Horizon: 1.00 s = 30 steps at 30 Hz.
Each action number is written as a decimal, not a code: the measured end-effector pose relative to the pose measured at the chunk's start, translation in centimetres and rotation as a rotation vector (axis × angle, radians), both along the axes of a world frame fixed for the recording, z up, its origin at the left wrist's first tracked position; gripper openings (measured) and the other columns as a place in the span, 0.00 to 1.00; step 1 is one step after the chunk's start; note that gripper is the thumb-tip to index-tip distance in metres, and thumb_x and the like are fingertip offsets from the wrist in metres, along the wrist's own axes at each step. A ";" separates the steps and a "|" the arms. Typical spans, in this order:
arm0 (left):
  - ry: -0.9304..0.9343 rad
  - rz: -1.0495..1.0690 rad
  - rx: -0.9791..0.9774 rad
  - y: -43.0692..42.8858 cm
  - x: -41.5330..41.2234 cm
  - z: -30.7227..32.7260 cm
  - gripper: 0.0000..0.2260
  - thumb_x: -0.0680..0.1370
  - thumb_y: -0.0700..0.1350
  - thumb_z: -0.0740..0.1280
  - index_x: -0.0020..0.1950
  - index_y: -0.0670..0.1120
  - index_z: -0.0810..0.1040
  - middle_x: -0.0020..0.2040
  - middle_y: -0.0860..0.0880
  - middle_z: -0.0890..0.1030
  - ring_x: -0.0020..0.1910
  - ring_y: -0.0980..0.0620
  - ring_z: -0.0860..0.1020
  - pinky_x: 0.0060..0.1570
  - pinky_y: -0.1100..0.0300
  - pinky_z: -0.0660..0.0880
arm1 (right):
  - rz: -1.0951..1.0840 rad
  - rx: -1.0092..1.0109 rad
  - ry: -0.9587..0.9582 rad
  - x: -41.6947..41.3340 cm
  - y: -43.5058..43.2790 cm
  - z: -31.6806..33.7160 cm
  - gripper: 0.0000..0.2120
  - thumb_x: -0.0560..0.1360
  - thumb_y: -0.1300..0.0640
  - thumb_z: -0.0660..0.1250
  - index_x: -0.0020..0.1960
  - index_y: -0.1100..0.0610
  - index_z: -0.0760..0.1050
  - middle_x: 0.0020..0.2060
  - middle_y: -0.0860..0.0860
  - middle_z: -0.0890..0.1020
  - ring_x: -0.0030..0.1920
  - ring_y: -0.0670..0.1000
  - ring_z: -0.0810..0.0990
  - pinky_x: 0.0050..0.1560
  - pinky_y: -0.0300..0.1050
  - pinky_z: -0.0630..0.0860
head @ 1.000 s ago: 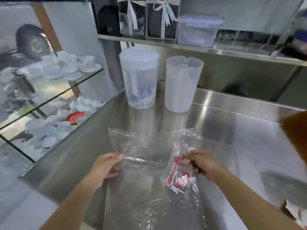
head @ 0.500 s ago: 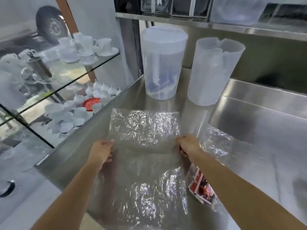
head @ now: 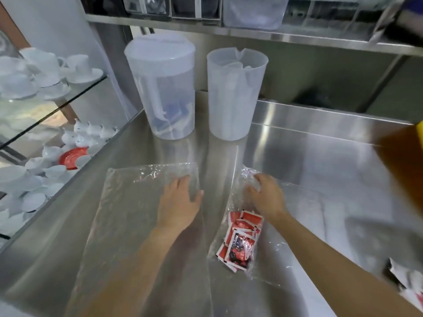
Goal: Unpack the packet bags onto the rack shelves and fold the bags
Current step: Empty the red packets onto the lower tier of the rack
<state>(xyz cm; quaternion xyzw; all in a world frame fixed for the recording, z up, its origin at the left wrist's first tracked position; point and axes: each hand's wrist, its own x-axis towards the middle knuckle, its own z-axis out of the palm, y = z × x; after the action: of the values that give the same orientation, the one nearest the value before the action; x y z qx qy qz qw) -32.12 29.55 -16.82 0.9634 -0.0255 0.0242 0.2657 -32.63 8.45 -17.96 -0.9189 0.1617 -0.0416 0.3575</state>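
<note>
On surface (head: 309,152): two clear bags side by side, apart.
left bag (head: 128,213): lies flat.
right bag (head: 297,225): top end crumpled.
left hand (head: 180,202): yours, fingers spread, pressing left bag's far corner.
right hand (head: 265,195): fingers curled, gripping right bag's crumpled top.
packets (head: 240,243): red, bunched inside right bag.

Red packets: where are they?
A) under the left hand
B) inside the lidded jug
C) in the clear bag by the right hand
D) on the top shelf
C: the red packets lie in the clear bag, beside the right hand.
</note>
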 end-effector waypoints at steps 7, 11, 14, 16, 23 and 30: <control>0.159 -0.338 0.234 -10.4 -4.4 -3.2 0.35 0.72 0.67 0.54 0.74 0.55 0.48 0.77 0.45 0.51 0.74 0.43 0.51 0.70 0.39 0.52 | -0.303 -0.231 0.243 -5.3 -6.0 -2.5 0.35 0.70 0.47 0.64 0.71 0.55 0.53 0.74 0.60 0.53 0.74 0.59 0.51 0.68 0.60 0.54; 0.218 -0.363 0.345 -11.2 -5.5 -4.5 0.36 0.73 0.66 0.55 0.75 0.53 0.45 0.77 0.43 0.44 0.75 0.41 0.45 0.68 0.38 0.53 | -0.332 -0.135 0.397 -8.1 -7.6 -3.7 0.44 0.66 0.36 0.67 0.72 0.55 0.52 0.73 0.58 0.57 0.74 0.57 0.53 0.68 0.59 0.55; 0.158 -0.322 0.347 -11.5 -5.7 -4.1 0.30 0.76 0.59 0.57 0.74 0.50 0.51 0.77 0.44 0.52 0.74 0.42 0.52 0.66 0.43 0.59 | -0.275 -0.214 0.339 -9.4 -7.2 -4.3 0.42 0.67 0.35 0.65 0.70 0.56 0.55 0.72 0.56 0.60 0.73 0.54 0.54 0.69 0.56 0.56; 0.135 -0.305 0.303 -11.7 -5.9 -3.6 0.27 0.76 0.53 0.59 0.72 0.49 0.55 0.75 0.45 0.58 0.72 0.44 0.58 0.64 0.45 0.61 | -0.250 -0.262 0.294 -9.7 -6.8 -4.2 0.35 0.69 0.37 0.64 0.68 0.57 0.60 0.71 0.54 0.62 0.72 0.54 0.58 0.68 0.54 0.58; 0.193 -0.251 0.004 -11.9 -5.9 -2.6 0.25 0.73 0.48 0.65 0.68 0.48 0.61 0.65 0.48 0.71 0.60 0.43 0.72 0.58 0.48 0.71 | -0.245 -0.337 0.145 -11.5 -6.6 -3.0 0.07 0.72 0.64 0.58 0.46 0.58 0.73 0.48 0.55 0.79 0.50 0.58 0.75 0.49 0.49 0.67; 0.292 -0.204 -0.320 -10.8 -4.7 -1.9 0.25 0.71 0.47 0.70 0.64 0.48 0.65 0.64 0.46 0.73 0.52 0.50 0.75 0.53 0.58 0.69 | -0.241 0.754 -0.026 -11.0 -9.1 4.9 0.10 0.78 0.68 0.56 0.38 0.61 0.64 0.27 0.59 0.72 0.16 0.49 0.72 0.16 0.36 0.68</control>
<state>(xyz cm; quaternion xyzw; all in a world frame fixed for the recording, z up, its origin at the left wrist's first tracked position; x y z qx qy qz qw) -36.78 18.74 -18.72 0.8948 -0.0799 -0.1384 0.4170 -43.60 -0.67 -13.07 -0.6970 0.2679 -0.0325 0.6644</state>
